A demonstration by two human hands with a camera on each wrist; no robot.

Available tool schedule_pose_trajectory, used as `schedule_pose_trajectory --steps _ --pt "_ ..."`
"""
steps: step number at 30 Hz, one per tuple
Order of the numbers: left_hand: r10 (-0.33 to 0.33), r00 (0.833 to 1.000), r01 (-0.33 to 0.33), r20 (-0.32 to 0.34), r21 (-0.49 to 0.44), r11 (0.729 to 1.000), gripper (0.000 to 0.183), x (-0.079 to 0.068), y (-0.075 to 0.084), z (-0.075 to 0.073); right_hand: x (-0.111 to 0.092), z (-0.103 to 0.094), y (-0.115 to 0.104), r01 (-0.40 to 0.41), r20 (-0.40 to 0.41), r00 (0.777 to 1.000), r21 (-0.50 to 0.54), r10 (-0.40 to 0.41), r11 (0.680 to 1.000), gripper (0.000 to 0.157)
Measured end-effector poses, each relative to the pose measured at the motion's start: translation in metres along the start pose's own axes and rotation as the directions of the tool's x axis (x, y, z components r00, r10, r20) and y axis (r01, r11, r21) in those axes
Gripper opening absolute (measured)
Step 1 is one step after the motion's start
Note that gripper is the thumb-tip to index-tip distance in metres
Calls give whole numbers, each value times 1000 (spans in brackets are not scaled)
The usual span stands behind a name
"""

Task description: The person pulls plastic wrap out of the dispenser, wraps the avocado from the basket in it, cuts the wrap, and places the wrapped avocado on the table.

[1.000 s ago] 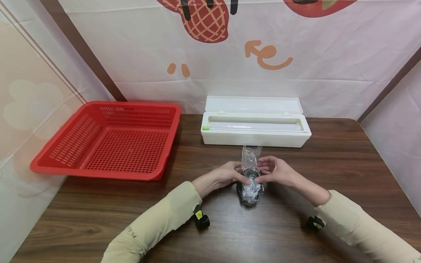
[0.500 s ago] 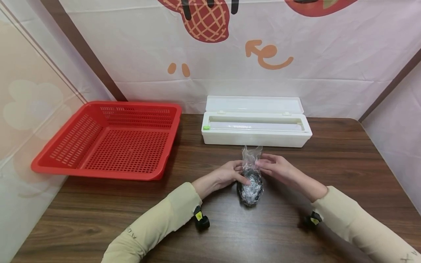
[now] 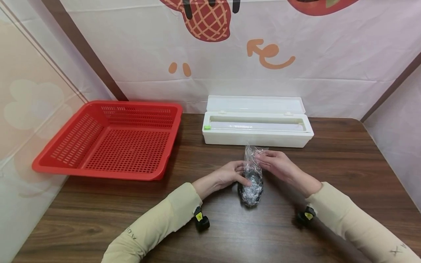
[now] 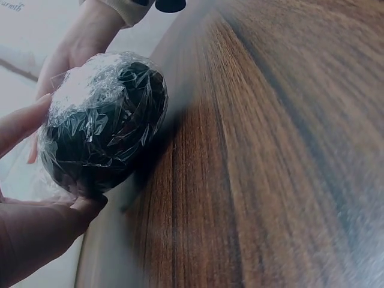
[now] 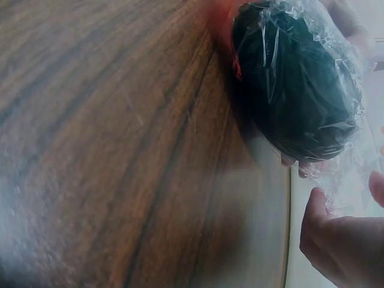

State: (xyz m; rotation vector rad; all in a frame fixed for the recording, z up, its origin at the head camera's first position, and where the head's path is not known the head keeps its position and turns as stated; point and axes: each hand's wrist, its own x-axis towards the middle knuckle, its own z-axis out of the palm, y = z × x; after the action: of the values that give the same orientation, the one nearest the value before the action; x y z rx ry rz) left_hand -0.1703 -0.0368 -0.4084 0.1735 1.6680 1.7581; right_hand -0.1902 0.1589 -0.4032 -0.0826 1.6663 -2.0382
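A dark green, rounded thing (image 3: pixel 251 191) wrapped in crinkled cling film lies on the table. Its kind is hard to tell through the film. My left hand (image 3: pixel 227 174) holds it from the left, thumb on top and fingers at its far side. In the left wrist view the wrapped thing (image 4: pixel 108 120) sits between thumb and fingers. A loose tail of cling film (image 3: pixel 251 157) stretches from its far end toward the white box. My right hand (image 3: pixel 279 166) holds this tail between thumb and fingers. The right wrist view shows the fingers (image 5: pixel 318 204) beside the clear film.
Behind the hands a white cling film box (image 3: pixel 256 138) stands with its lid up and a roll inside. At the left is a red perforated basket (image 3: pixel 158 175). A printed cloth (image 3: pixel 138 44) hangs behind the wooden table (image 3: pixel 345 164).
My right hand has left the wrapped thing's top and moved away from me, onto the film tail. The tail's end has shifted slightly right. The left hand has stayed in place.
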Motion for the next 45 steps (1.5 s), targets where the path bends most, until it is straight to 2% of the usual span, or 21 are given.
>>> schedule_pose_trajectory --steps 3,9,18,29,32,37,41,45 --pt "-1 1000 1 -3 4 1000 76 0 0 1 1 3 -1 -11 -16 1000 -8 11 1000 49" --pt "-3 1000 3 6 6 1000 77 -1 2 2 1 4 -2 -1 -12 1000 -20 0 1000 39" --pt "-14 1000 14 -9 25 1000 75 -1 4 2 1 4 -4 26 12 1000 -42 -26 999 13" --pt "17 1000 -18 16 111 994 66 -3 2 -2 -5 7 -5 110 114 988 -78 -101 991 10" --pt "27 999 -30 28 134 991 61 -4 2 -4 -7 7 -4 138 131 984 -103 -124 985 16" --pt "36 999 -43 37 184 982 60 -4 0 -6 -11 4 -1 174 129 981 -258 -144 951 37" --pt "40 998 -48 43 217 975 64 -5 0 -7 -15 3 0 226 147 972 -366 -184 902 35" --pt "49 997 -60 52 248 967 65 -5 0 -7 -17 3 2 315 208 945 -391 -251 865 30"
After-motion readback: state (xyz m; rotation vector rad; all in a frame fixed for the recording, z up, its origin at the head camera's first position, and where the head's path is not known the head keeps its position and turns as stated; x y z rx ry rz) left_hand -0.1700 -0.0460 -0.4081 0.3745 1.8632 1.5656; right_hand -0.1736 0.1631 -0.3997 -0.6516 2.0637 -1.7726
